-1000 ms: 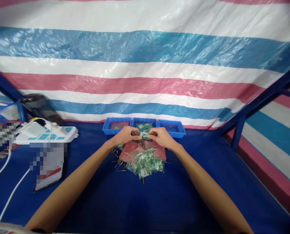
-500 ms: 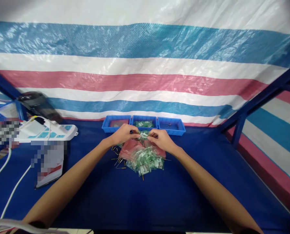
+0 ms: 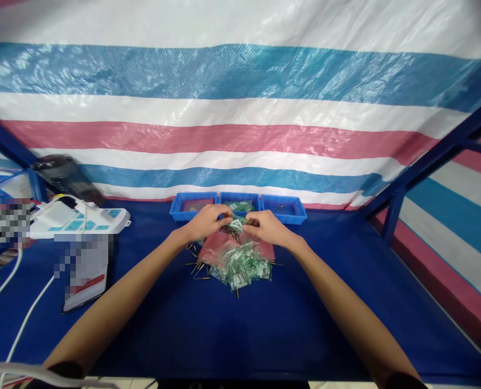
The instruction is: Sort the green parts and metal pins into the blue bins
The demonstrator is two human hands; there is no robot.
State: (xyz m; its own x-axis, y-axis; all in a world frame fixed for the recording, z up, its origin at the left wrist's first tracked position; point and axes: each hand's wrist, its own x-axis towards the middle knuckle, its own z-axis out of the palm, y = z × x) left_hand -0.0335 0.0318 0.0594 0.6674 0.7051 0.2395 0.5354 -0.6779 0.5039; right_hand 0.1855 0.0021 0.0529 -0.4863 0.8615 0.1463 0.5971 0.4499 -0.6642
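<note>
Between my two hands is a small clear green-tinted plastic bag (image 3: 237, 223) with pale pieces inside. My left hand (image 3: 208, 221) pinches its left side between thumb and fingers. On the other side, my right hand (image 3: 268, 228) is closed on its right edge. Just below lies a heap of similar green-tinted bags (image 3: 242, 265) with small metal parts in them. Pink plastic bags (image 3: 214, 247) lie beneath and around that heap. Loose thin metal pins (image 3: 200, 267) are scattered at its left, and a few show under my hands.
Behind my hands stand three blue bins: the left (image 3: 177, 208) holds pink bags, the middle (image 3: 240, 196) green ones, the right (image 3: 291, 216) a few pins. At left are a power strip (image 3: 119, 219), a phone-like device (image 3: 88, 281), cables and a dark bottle (image 3: 68, 178).
The view has shifted slightly. My hands stay near the same spot, and the small bag between them is tilted a little differently.
</note>
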